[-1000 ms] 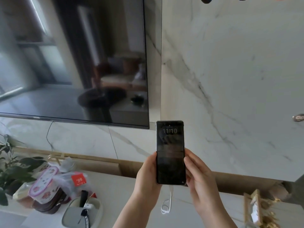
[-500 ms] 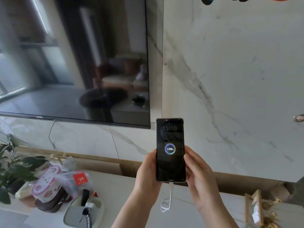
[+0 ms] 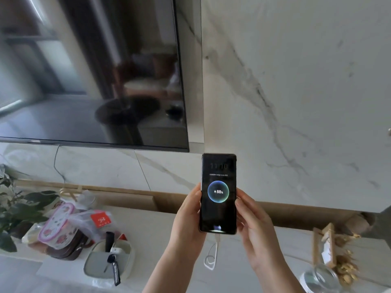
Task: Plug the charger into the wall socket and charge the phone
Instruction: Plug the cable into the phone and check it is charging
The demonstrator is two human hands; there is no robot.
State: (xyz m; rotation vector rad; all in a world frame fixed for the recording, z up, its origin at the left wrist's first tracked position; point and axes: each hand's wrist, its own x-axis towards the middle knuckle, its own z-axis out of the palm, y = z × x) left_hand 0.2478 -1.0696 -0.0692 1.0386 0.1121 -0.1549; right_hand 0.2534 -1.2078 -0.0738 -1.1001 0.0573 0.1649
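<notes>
Head view: a person holds a phone point(image 3: 218, 193) upright in front of a marble wall point(image 3: 296, 92), above a pale counter point(image 3: 160, 227)
Left hand point(image 3: 187, 218): wrapped round the phone's left edge, thumb lying along that edge
Right hand point(image 3: 252, 223): fingers curled against the phone's right edge and back, gripping it
Phone: screen lit, a ring with a lightning mark and 88% in the middle, a faint clock reading above it
Charging cable point(image 3: 212, 253): white; its plug sits in the phone's bottom edge and the cord hangs in a loop down to the counter; the far end and any wall socket cannot be seen
Tray point(image 3: 124, 269): pale oval dish on the counter at lower left; in it a key point(image 3: 110, 261) with a dark strap that hangs over the near rim, a black cylinder standing up, a small white item
Plastic bag point(image 3: 80, 223): clear, left of the tray, holding patterned packets and a red-labelled packet; it rests on a dark brown item
Glass jar point(image 3: 321, 280): lower right, beside gold ornaments point(image 3: 344, 269); contents cannot be told
Television point(image 3: 91, 70): dark screen on the wall, its lower right corner just above and left of the phone
Plant point(image 3: 14, 210): leaves at the far left edge
Open room: bare counter between the tray and the forearms, and between the right forearm and the ornaments; bare wall to the phone's right
</notes>
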